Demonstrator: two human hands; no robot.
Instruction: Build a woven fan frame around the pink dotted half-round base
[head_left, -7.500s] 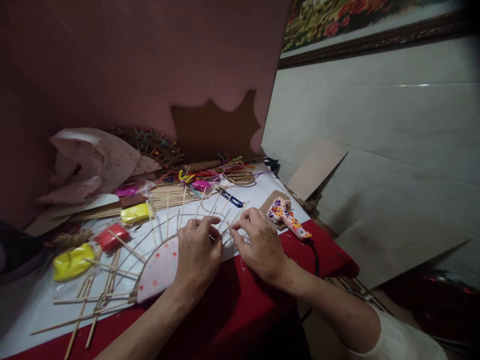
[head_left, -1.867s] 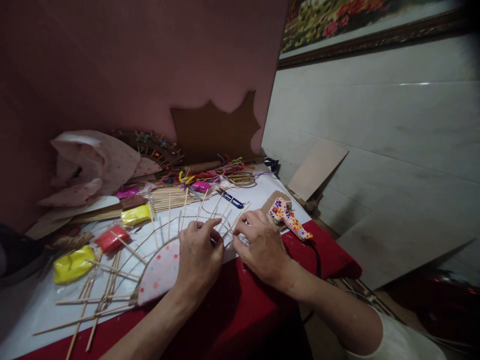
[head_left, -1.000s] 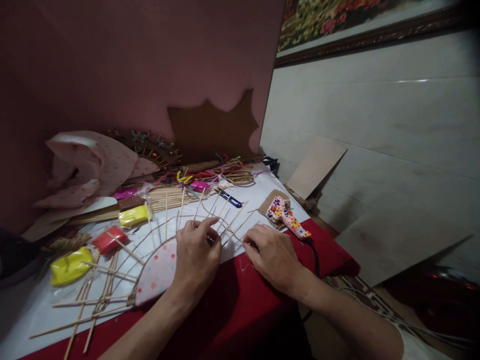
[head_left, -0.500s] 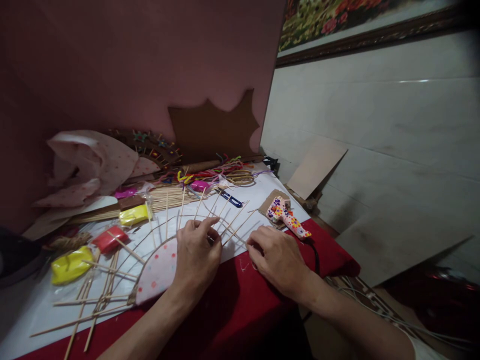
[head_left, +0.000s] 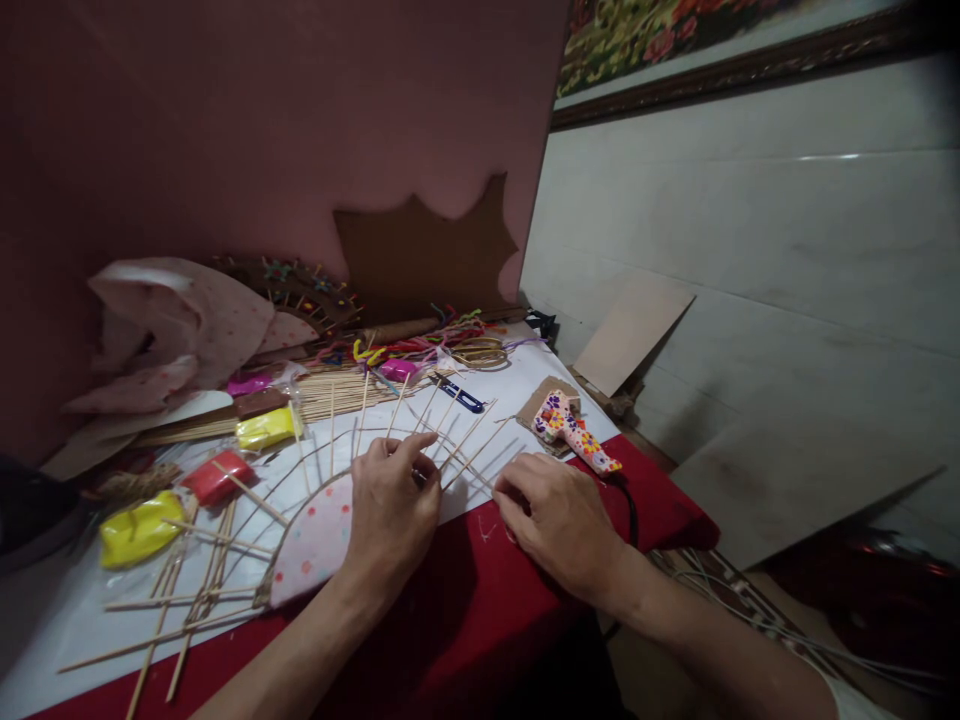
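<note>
A half-round fan frame lies at the table's front edge, its panel (head_left: 311, 545) covered in pink dotted cloth. Thin wooden sticks (head_left: 332, 445) spread outward from its curved rim. My left hand (head_left: 394, 505) is closed over the panel's right side, with fingers curled around the frame among the sticks; the exact grip is hidden. A thin brown cord (head_left: 300, 462) arcs across the sticks toward my right hand (head_left: 559, 520). That hand is closed above the red cloth, fingertips pinched at the cord's right end.
A flower-patterned glue gun (head_left: 574, 432) rests on cardboard at right. Blue thread snips (head_left: 459, 393) and gold-handled scissors (head_left: 480, 352) lie behind the fan. Loose sticks (head_left: 214, 580) and yellow (head_left: 139, 530) and red (head_left: 217, 478) clay packets are at left. Pink cloth (head_left: 187, 320) is heaped behind.
Both hands keep nearly the same places and grips. The whole view has shifted very slightly; nothing else visibly moved.
</note>
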